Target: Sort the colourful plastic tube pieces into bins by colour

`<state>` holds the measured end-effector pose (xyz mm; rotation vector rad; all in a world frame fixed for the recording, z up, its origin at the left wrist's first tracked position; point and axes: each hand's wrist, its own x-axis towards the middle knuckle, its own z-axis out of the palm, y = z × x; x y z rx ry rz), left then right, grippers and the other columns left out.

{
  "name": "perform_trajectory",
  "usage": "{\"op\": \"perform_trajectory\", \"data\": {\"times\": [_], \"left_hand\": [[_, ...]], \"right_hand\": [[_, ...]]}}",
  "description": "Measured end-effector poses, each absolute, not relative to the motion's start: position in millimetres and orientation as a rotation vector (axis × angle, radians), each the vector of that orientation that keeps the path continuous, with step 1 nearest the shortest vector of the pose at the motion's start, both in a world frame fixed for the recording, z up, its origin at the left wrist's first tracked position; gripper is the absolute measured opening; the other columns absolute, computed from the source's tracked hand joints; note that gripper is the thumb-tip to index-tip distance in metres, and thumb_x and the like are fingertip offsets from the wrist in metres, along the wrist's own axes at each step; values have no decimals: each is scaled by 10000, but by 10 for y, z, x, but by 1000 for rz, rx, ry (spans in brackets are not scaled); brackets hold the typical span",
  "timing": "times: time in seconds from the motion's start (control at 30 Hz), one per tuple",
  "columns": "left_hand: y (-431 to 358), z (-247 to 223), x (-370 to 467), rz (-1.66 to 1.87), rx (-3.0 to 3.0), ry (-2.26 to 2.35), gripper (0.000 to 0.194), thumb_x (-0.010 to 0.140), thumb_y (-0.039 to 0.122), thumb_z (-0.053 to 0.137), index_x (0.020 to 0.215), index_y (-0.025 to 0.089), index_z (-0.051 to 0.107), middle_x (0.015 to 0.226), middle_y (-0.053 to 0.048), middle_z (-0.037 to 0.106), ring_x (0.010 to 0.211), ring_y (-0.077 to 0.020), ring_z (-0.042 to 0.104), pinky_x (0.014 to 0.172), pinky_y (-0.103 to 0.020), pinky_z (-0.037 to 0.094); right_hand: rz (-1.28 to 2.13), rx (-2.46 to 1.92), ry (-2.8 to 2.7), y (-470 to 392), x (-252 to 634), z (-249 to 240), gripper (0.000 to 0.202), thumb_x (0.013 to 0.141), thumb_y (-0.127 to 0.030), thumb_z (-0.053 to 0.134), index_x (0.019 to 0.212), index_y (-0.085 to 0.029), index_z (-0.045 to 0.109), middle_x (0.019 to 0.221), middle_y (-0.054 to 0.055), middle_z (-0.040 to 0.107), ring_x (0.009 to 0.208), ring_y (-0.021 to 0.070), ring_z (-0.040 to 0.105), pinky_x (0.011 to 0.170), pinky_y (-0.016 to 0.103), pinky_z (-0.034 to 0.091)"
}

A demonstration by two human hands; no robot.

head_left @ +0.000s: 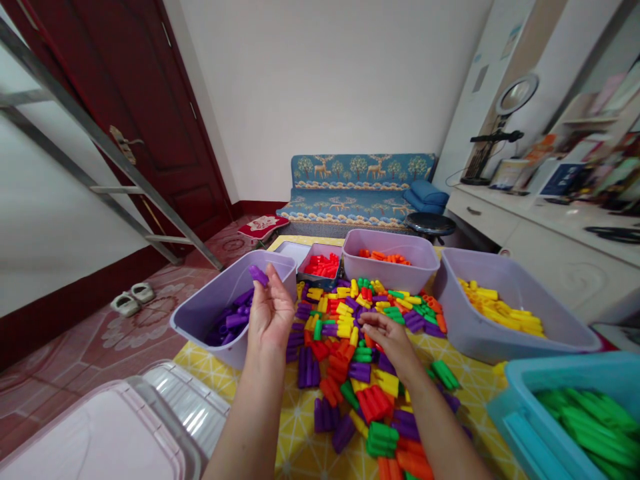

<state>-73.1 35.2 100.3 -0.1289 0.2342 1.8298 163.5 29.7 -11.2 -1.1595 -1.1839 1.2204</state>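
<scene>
At the right rim of the left lilac bin (195, 313), my left hand (273, 310) pinches a purple piece (258, 275) between thumb and fingers. Purple pieces (235, 320) lie inside that bin. A mixed pile of red, yellow, green, orange and purple plastic pieces (345, 327) covers the middle of the yellow patterned cloth (300, 443). Over the right part of this pile is my right hand (387, 337), palm down with fingers bent; its fingertips are close to a purple piece, and whether it grips anything is hidden.
Behind the pile stand a small box of red pieces (323, 265) and a lilac bin (395, 273) with orange ones. To the right are a lilac bin (505, 333) of yellow pieces and a turquoise bin (565, 373) of green ones. Lids (100, 433) lie at the lower left.
</scene>
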Motion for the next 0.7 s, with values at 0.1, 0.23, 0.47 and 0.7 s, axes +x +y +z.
{"op": "perform_trajectory", "data": {"times": [0.1,0.23,0.47,0.7], "left_hand": [[349,997,-743,1831,-139,232,420,1005,251,260,1389,132,382,806,-43,742,754,-86,715,680,-126,577],[327,974,-702,1823,-67,260,425,1012,255,208,1361,139,420,806,-45,740,779,-83,710,703,-129,561],[370,564,-410,1375,859,895,343,775,292,681,1087,155,647,969,-92,713,765,-142,673,645,-212,539],[382,86,-117,987,1893,1403,664,607,123,687,1256,205,572,1338,-101,537,1273,-292,440,1081,-453,337]], "right_hand": [[1216,-1154,-1189,297,1634,-119,452,607,-510,772,917,-189,702,984,101,722,962,264,658,888,425,494],[1206,-1158,-1204,295,1628,-117,440,628,-522,754,914,-193,699,975,94,721,962,265,654,886,425,490],[1135,-1196,-1315,298,1652,-53,341,658,-427,724,902,-190,696,940,89,720,891,254,662,823,405,511],[819,-1371,-1724,324,1754,-68,357,713,-254,621,1060,-179,657,1047,83,685,962,221,635,904,387,475]]}}
